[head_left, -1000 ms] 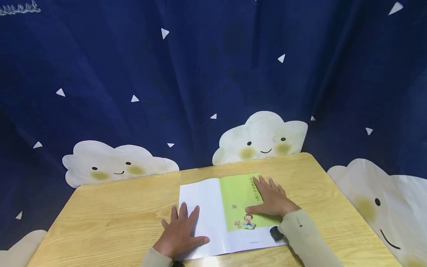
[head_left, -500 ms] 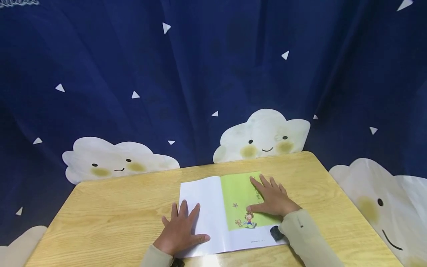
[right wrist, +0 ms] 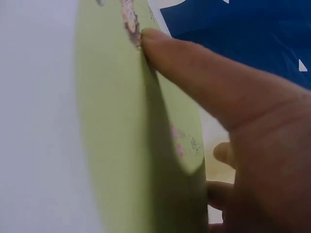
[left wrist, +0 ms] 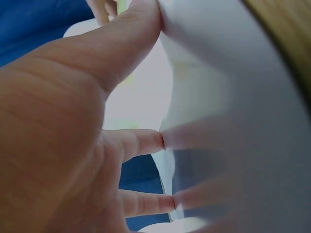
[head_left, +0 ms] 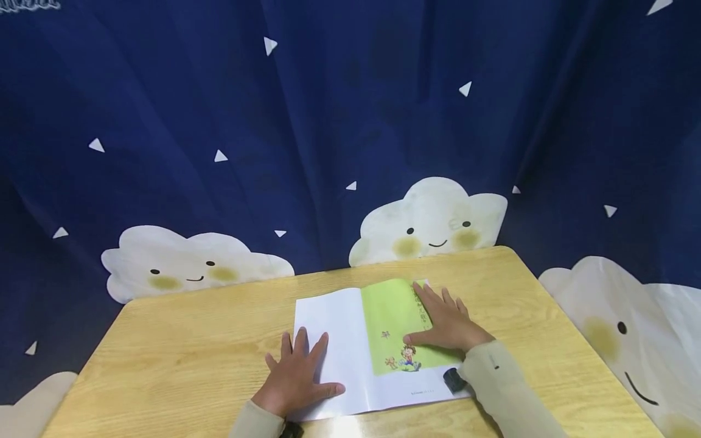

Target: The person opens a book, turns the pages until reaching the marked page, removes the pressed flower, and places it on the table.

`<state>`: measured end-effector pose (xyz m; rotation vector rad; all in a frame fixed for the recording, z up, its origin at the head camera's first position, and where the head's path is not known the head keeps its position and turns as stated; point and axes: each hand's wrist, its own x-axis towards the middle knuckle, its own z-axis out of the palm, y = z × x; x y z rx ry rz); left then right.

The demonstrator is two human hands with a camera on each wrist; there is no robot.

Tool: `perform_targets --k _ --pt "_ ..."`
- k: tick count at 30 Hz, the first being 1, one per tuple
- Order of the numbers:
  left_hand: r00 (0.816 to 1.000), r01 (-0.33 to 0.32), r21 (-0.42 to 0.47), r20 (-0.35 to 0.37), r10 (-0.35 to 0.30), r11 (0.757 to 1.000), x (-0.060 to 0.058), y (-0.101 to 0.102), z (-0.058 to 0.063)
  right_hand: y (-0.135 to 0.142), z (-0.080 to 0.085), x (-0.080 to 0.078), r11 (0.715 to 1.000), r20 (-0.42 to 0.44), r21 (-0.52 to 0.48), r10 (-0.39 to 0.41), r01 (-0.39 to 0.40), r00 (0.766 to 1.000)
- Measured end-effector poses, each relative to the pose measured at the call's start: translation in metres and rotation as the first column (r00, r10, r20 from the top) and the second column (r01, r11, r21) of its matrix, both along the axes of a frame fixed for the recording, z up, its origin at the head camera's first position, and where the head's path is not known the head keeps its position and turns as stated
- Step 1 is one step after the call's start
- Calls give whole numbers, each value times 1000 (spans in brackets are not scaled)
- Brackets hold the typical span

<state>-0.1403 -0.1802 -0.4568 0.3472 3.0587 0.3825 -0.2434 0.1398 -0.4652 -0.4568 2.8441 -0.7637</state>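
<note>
An open book (head_left: 342, 353) lies on the wooden table, its left page blank white. On the right page is a green block (head_left: 386, 310) with a cartoon child and a line of characters. My left hand (head_left: 296, 377) rests with spread fingers on the left page and its outer edge; thumb and fingertips touch the glossy paper in the left wrist view. Over the right page's outer part lies my right hand (head_left: 446, 325), fingers extended. Its thumb (right wrist: 180, 56) presses near the cartoon child in the right wrist view, where the page bows up beside it.
The light wooden table (head_left: 197, 353) extends around the book. Behind it hangs a dark blue curtain (head_left: 339, 109) printed with white triangles and smiling clouds (head_left: 432, 219). A black band (head_left: 454, 381) shows at the right cuff.
The right page now bulges upward near its top outer corner, and a white strip shows beyond the green there. My right fingers shift slightly on it; the left hand stays in place.
</note>
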Motion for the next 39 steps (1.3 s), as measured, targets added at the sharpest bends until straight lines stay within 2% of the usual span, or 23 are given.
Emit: perform_targets --k 5,10,15,20,23,25,27,30,33,36,39 --pt "999 1 -10 -32 -1 1000 -4 1 1 2 6 -4 994 14 -110 12 -11 1000" --pt "1000 -4 4 -6 4 1000 -3 2 1 5 7 -5 981 74 -194 38 -23 997" --pt "1000 -5 2 -13 5 1000 -1 1 0 7 8 -3 964 146 -265 17 23 989" --pt "1000 -1 9 -5 1 1000 0 1 1 7 12 2 951 206 -295 -30 91 978" --pt "1000 0 9 -3 0 1000 0 1 2 6 15 5 912 295 -374 -54 168 954" --pt "1000 0 10 -1 0 1000 1 1 2 5 18 6 862 369 -460 -32 212 929" --pt "1000 -1 12 3 1 1000 2 2 2 6 21 7 827 391 -520 6 216 920" --pt "1000 -2 15 7 2 1000 3 2 1 13 26 6 814 333 -567 87 126 939" --pt "1000 -3 17 6 3 1000 2 2 1 22 30 3 829 231 -559 139 15 963" --pt "1000 -6 21 14 6 1000 2 1 2 30 32 1 834 179 -552 153 -30 972" --pt "1000 -5 20 22 5 1000 2 1 2 35 33 -1 826 141 -561 161 -55 977"
